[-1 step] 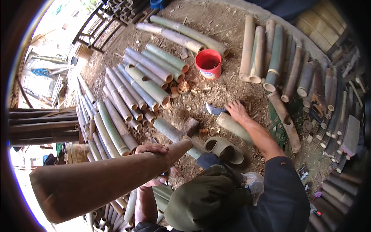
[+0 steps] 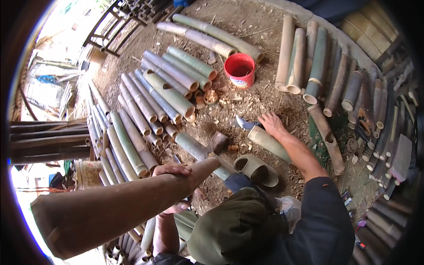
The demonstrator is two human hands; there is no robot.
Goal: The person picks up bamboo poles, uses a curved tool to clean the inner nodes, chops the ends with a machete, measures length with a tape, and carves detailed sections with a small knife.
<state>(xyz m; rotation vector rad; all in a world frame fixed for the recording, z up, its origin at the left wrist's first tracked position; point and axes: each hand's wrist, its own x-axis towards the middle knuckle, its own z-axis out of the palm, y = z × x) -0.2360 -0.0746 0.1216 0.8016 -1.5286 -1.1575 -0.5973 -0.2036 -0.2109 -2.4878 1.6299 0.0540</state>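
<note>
One brown pole point(image 2: 123, 205), smooth, matte, broad at the near lower-left end and narrow at the far end, which appears to meet a grey-green bamboo length point(image 2: 192, 146) on the ground; left hand point(image 2: 174, 170) wrapped around it toward that narrow end. Right hand point(image 2: 272, 125), fingers bent, beside a dark-handled blade point(image 2: 246, 123) and a pale bamboo tube point(image 2: 269, 143); whether it grips anything cannot be told. Surroundings: red bucket point(image 2: 240, 70), wood chips point(image 2: 236, 100), olive slipper point(image 2: 257, 171), olive cloth point(image 2: 229, 229) in the foreground blocking part of the ground.
</note>
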